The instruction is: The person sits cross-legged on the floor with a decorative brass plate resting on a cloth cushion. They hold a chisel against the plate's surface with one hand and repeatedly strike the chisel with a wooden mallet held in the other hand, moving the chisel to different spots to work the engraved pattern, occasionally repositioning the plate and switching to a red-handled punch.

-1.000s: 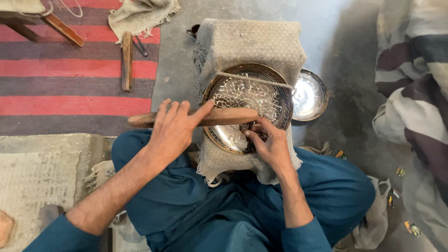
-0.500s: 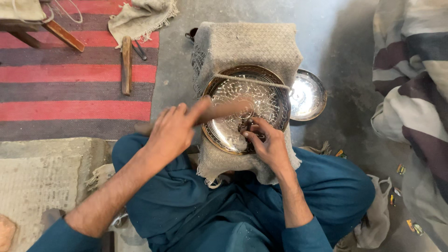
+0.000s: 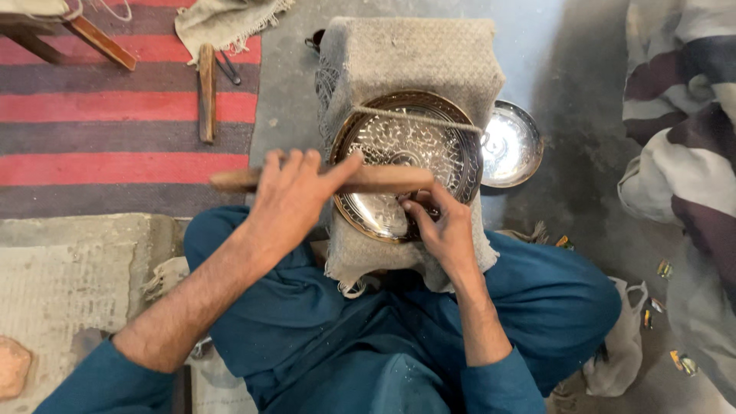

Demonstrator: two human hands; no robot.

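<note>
The left hand (image 3: 295, 195) is clamped around a wooden stick (image 3: 383, 179) lying across the engraved metal plate (image 3: 406, 157), which rests on a cloth-covered block (image 3: 406, 54). At the plate's six o'clock, the right hand (image 3: 443, 230) pinches a small tool, mostly hidden

The person sits cross-legged, both forearms bare below blue sleeves. The left hand (image 3: 295, 195) is raised in front of the body, fingers curled and thumb stretched out to the right in a closed grip. The right hand (image 3: 443, 228) sits lower and nearer the lap, its fingers bent inward, tips pinched together.
</note>
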